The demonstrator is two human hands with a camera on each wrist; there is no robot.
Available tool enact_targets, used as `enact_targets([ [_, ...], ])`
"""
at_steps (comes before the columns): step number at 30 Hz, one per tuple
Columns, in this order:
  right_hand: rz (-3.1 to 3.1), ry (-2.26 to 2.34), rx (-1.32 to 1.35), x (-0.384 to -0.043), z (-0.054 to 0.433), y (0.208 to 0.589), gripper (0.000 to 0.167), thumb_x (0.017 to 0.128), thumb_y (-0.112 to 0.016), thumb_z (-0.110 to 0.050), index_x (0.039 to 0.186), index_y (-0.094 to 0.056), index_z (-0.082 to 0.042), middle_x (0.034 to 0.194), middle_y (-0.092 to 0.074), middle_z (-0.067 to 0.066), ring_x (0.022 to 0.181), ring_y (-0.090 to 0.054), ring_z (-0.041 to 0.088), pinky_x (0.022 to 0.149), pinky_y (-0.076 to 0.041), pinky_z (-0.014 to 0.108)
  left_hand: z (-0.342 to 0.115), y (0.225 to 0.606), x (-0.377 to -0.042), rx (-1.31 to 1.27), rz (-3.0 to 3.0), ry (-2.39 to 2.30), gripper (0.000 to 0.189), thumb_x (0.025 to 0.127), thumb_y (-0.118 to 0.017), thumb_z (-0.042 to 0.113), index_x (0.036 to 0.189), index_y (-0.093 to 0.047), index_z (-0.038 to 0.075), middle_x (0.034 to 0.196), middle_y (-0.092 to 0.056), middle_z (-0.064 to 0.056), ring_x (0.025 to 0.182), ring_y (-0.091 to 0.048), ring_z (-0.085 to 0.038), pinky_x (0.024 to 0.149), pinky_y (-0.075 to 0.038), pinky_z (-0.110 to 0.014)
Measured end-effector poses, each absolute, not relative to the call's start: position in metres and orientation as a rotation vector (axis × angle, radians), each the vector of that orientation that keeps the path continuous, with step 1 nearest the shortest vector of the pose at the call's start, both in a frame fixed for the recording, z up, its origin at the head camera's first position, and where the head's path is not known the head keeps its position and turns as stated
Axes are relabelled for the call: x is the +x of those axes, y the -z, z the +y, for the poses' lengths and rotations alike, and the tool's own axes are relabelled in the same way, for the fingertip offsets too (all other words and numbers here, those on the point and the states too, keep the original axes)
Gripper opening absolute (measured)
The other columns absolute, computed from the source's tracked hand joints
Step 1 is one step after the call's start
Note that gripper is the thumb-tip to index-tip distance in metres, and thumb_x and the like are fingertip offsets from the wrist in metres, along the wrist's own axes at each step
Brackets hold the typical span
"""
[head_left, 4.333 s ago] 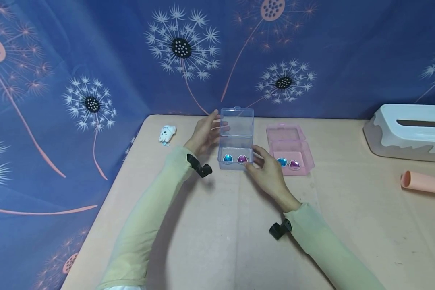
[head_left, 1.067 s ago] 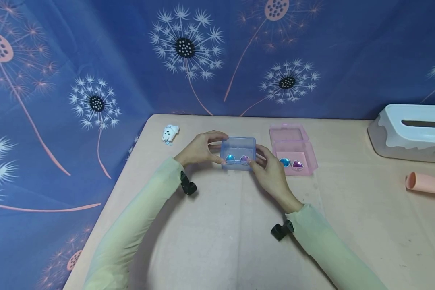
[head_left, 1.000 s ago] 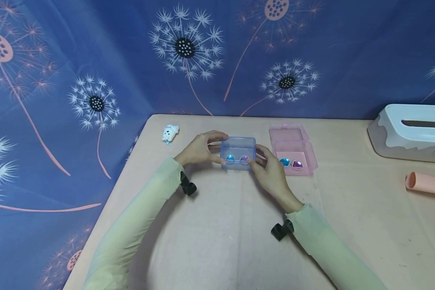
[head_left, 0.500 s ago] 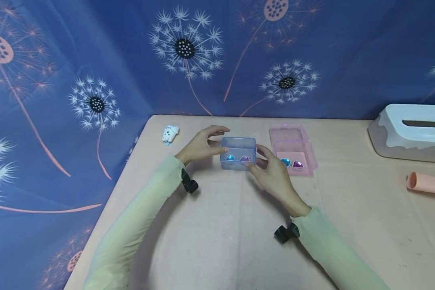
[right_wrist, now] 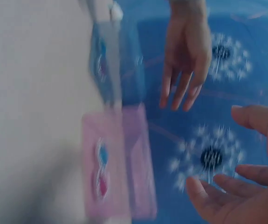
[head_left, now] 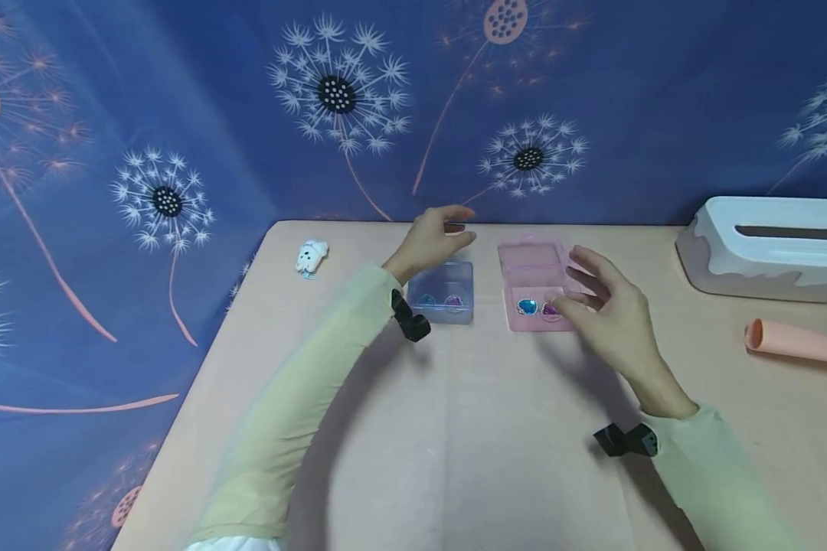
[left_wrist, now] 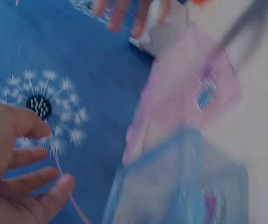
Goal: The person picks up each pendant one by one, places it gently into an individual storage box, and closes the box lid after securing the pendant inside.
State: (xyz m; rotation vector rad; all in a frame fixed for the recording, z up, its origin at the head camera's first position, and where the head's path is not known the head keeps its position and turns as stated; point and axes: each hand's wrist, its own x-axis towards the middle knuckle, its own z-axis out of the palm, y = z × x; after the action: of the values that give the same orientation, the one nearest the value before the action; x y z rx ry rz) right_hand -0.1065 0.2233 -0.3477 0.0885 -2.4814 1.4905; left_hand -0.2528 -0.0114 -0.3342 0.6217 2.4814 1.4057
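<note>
My left hand [head_left: 430, 243] hovers over the back of the lidded clear blue plastic box [head_left: 460, 280], fingers extended toward the right and holding nothing. Through the box show a blue gem [head_left: 426, 300] and a purple gem [head_left: 453, 301]. My right hand [head_left: 619, 320] is raised at the right side of the pink plastic box [head_left: 524, 324], its fingers spread around nothing. The pink box has its lid tipped back. Inside lie a blue gem [head_left: 527, 306] and a purple gem [head_left: 550, 311], the latter partly behind the thumb. Both wrist views are blurred, with each hand's fingers apart.
A small white dog-like figure [head_left: 312, 257] lies at the back left of the table. On the right stand a white and grey tissue box [head_left: 765, 252] and a rolled peach tube [head_left: 799, 343]. A blue dandelion-print cloth [head_left: 400, 107] hangs behind the table edge.
Earlier the blue box's lid came down under the hands. Since then both hands have let go of it; the left has risen rightward over it, the right has moved right to the pink box.
</note>
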Motion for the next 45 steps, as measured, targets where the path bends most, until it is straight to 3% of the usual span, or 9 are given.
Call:
enact_targets([
  [10,-2.535,-1.497,-0.007,-0.107,0.259,0.382,0.074,0.083,-0.072,-0.003,0.148,-0.036,-0.007,0.15,-0.041,0.019,0.13,-0.049,0.036,0.085,-0.047,0.005,0.043,0.338,-0.264,0.445,2.349,-1.284,0.062,0.091,-0.063,0.008,0.147,-0.037,0.009,0.152,-0.036,-0.016,0.14,-0.037,-0.029,0.109,-0.041,-0.037],
  [12,-2.542,-1.521,-0.002,-0.108,0.261,0.388,0.074,0.084,-0.071,-0.003,0.148,-0.035,-0.006,0.15,-0.04,0.021,0.129,-0.05,0.036,0.083,-0.047,0.005,0.051,0.34,-0.265,0.43,2.327,-1.248,0.068,0.09,-0.064,0.007,0.15,-0.032,0.009,0.151,-0.038,-0.017,0.137,-0.041,-0.028,0.108,-0.043,-0.036],
  [16,-2.568,-1.539,0.001,-0.108,0.26,0.395,0.07,0.087,-0.069,-0.007,0.148,-0.035,-0.004,0.148,-0.041,0.023,0.126,-0.052,0.038,0.077,-0.047,0.003,0.063,0.346,-0.266,0.401,2.29,-1.211,0.073,0.088,-0.064,0.002,0.151,-0.027,0.005,0.145,-0.046,-0.019,0.102,-0.063,-0.018,0.098,-0.05,-0.032],
  [19,-2.591,-1.515,0.006,-0.108,0.257,0.397,0.066,0.089,-0.068,-0.009,0.146,-0.036,-0.001,0.146,-0.043,0.025,0.122,-0.054,0.043,0.073,-0.046,0.002,0.067,0.352,-0.267,0.395,2.268,-1.207,0.076,0.086,-0.064,-0.002,0.152,-0.025,0.004,0.144,-0.047,-0.02,0.067,-0.053,-0.013,0.089,-0.054,-0.034],
  [23,-2.624,-1.465,-0.018,-0.109,0.255,0.398,0.061,0.09,-0.067,-0.011,0.143,-0.041,0.002,0.14,-0.049,0.029,0.118,-0.056,0.046,0.071,-0.043,-0.001,0.067,0.358,-0.269,0.386,2.278,-1.211,0.079,0.085,-0.065,-0.002,0.152,-0.025,0.005,0.151,-0.039,-0.018,0.105,-0.061,-0.019,0.091,-0.051,-0.032],
  [26,-2.648,-1.422,-0.041,-0.109,0.256,0.399,0.059,0.09,-0.067,-0.013,0.142,-0.043,0.001,0.136,-0.052,0.029,0.118,-0.057,0.046,0.07,-0.04,-0.002,0.066,0.359,-0.269,0.372,2.292,-1.221,0.079,0.084,-0.067,0.0,0.152,-0.026,0.004,0.153,-0.034,-0.02,0.142,-0.035,-0.027,0.105,-0.044,-0.028],
  [34,-2.668,-1.387,-0.06,-0.108,0.258,0.399,0.059,0.089,-0.068,-0.014,0.141,-0.045,0.002,0.134,-0.053,0.03,0.117,-0.057,0.046,0.07,-0.039,-0.003,0.071,0.357,-0.266,0.346,2.339,-1.241,0.084,0.083,-0.069,0.0,0.153,-0.022,0.005,0.151,-0.038,-0.014,0.138,-0.041,-0.027,0.109,-0.04,-0.032],
  [40,-2.668,-1.398,-0.067,-0.109,0.258,0.399,0.059,0.089,-0.068,-0.014,0.141,-0.044,0.001,0.136,-0.052,0.029,0.118,-0.057,0.046,0.071,-0.041,-0.002,0.071,0.356,-0.266,0.308,2.282,-1.434,0.081,0.089,-0.063,0.003,0.155,-0.016,0.008,0.15,-0.039,-0.014,0.114,-0.063,-0.027,0.089,-0.055,-0.029],
  [45,-2.667,-1.427,-0.082,-0.109,0.259,0.399,0.06,0.089,-0.068,-0.014,0.142,-0.044,0.0,0.137,-0.051,0.029,0.12,-0.056,0.046,0.072,-0.041,-0.002,0.069,0.353,-0.265,0.358,2.279,-1.517,0.069,0.095,-0.059,0.013,0.153,-0.022,0.01,0.134,-0.051,-0.014,0.108,-0.065,-0.028,0.079,-0.058,-0.03],
])
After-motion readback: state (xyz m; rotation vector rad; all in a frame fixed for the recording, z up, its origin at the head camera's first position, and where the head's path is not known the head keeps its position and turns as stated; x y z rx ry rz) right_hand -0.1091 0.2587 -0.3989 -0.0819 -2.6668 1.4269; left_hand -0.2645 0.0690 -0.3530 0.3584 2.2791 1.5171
